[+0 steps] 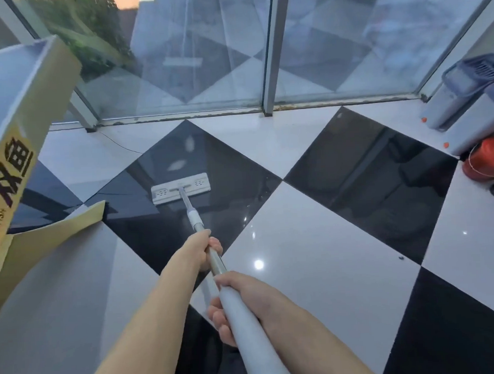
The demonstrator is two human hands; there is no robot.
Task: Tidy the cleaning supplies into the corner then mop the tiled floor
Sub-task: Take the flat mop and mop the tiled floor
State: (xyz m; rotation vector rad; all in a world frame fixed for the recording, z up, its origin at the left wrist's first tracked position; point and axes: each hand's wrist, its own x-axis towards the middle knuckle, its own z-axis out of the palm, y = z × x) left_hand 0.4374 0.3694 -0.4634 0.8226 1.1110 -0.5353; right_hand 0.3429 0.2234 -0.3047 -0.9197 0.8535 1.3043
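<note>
Left hand (pixel 204 247) and right hand (pixel 243 301): fingers wrapped tight round mop (pixel 180 188) handle. Mop head flat on black tile. Risk: sideways stroke snags cardboard box (pixel 23 147); thin cord (pixel 117 142), seemingly loose, could catch.

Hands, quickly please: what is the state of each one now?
Left hand: closed around the metal part of the long grey mop handle.
Right hand: closed around the same handle, nearer the person.

Glossy blk/wht checker tile floor (pixel 323 240), floor-to-ceiling glass wall (pixel 205 60) w/ metal frames, daylight reflections.
</note>
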